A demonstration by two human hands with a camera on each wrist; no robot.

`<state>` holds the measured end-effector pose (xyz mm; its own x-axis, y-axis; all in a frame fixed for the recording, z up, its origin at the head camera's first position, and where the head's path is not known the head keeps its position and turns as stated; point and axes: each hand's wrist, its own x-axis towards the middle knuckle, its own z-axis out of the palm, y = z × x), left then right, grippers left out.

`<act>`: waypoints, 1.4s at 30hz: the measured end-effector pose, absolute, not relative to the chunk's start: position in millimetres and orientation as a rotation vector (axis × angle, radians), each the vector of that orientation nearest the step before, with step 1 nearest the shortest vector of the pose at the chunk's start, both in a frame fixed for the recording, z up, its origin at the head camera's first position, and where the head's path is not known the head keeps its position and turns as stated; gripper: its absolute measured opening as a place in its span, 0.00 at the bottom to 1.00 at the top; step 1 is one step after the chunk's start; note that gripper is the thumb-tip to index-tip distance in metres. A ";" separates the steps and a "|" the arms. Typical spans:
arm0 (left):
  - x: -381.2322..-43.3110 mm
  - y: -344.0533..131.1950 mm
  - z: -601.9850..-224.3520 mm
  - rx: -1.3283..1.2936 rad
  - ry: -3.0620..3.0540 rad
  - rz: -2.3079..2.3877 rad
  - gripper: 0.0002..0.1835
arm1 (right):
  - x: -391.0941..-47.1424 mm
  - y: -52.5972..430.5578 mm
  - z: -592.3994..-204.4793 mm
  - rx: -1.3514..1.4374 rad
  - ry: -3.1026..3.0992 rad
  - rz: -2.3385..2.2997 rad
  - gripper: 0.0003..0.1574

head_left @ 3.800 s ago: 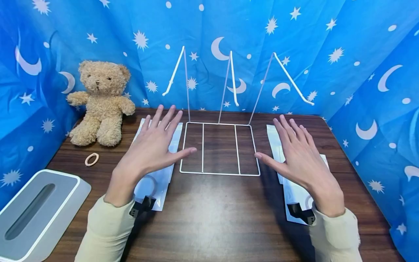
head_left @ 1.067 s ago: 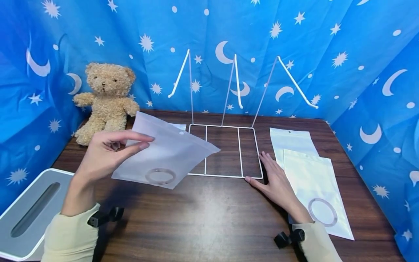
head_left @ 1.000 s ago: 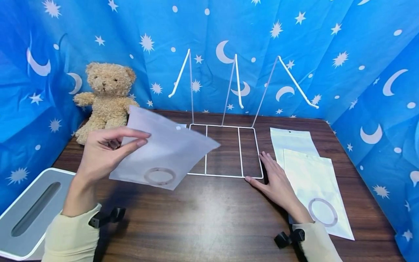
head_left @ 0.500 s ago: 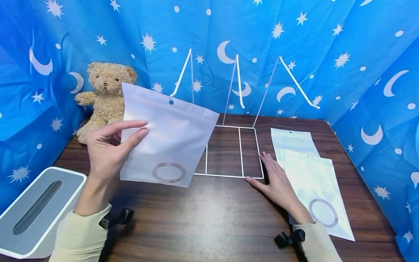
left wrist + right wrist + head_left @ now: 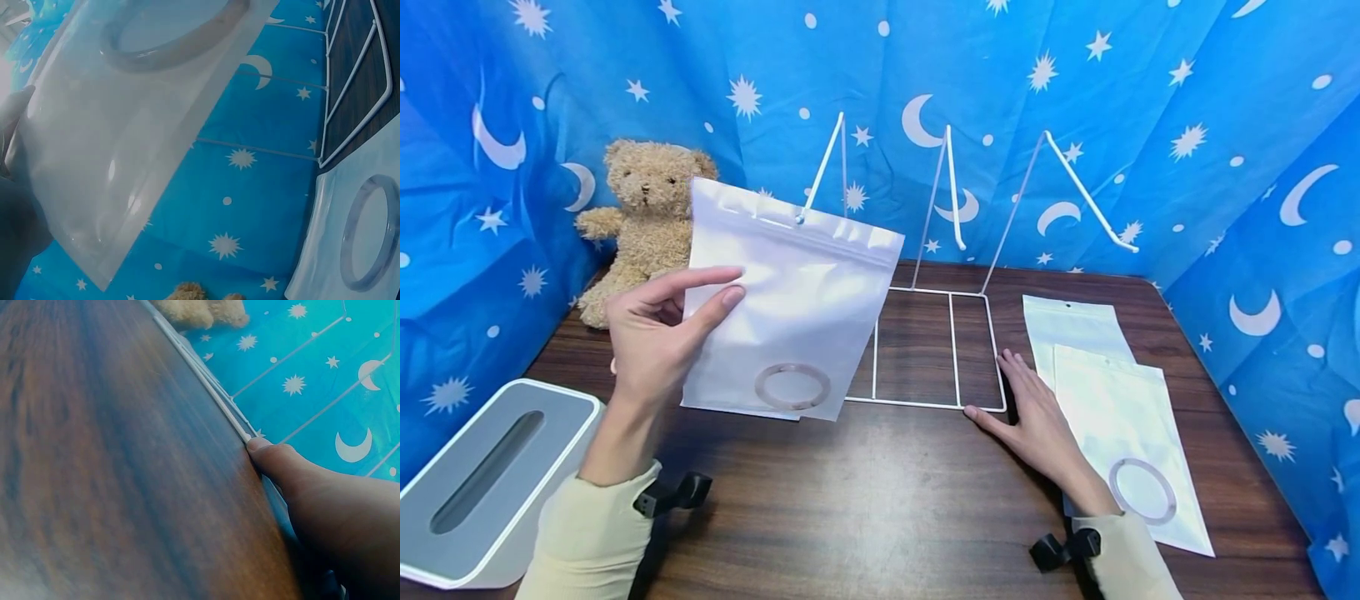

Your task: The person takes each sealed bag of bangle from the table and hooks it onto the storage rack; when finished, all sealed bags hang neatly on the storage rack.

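My left hand pinches the left side of a white zip bag between thumb and fingers. A ring-shaped bangle shows near its bottom. The bag hangs tilted in front of a white wire rack, its top hole right at the tip of the rack's left hook. My right hand rests at the right front corner of the rack's base, fingers along the side. In the right wrist view the thumb touches the base wire. The rack's left side is hidden behind the bag.
Two more zip bags overlap on the table at right; another bag lies left of the rack in the left wrist view. A teddy bear sits at back left, a grey-topped tissue box at front left. A blue curtain surrounds the table.
My left hand has lifted the bag from the left side, then raised and turned it upright, bringing its hole to the left hook's tip. The right hand has come onto the rack's corner and stayed.
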<state>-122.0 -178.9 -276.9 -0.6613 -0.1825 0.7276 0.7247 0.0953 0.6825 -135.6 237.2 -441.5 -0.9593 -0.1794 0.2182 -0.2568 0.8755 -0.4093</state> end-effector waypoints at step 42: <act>-266.2 -125.9 -291.2 -0.339 -1.594 -1.665 0.08 | -165.8 245.9 -441.8 0.389 -2.861 0.660 0.63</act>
